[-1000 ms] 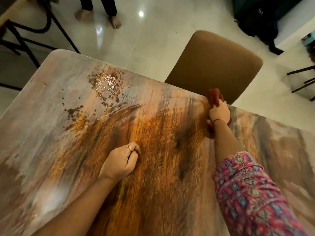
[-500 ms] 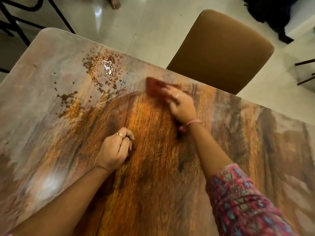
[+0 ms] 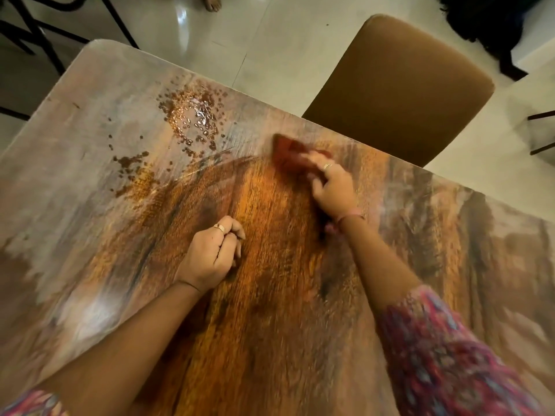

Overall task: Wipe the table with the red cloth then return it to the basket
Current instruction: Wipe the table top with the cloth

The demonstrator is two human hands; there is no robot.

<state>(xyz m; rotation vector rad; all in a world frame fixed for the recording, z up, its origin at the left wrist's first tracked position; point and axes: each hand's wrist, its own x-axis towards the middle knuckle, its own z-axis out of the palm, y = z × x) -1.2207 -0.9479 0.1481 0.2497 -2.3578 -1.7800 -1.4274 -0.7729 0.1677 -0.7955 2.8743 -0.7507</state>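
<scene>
Midway: right hand presses crumpled red cloth onto glossy wood-print table; brown wet spill just left of cloth unwiped; left hand fisted, empty; basket unseen.

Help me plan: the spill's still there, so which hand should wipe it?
Right. The right hand already presses the red cloth beside the spill; the left hand rests curled, empty.

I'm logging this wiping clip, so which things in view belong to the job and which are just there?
Job: red cloth under the right hand; table; wet brown spill; left hand resting on the table.

Just there: brown chair; black metal frame.
</scene>
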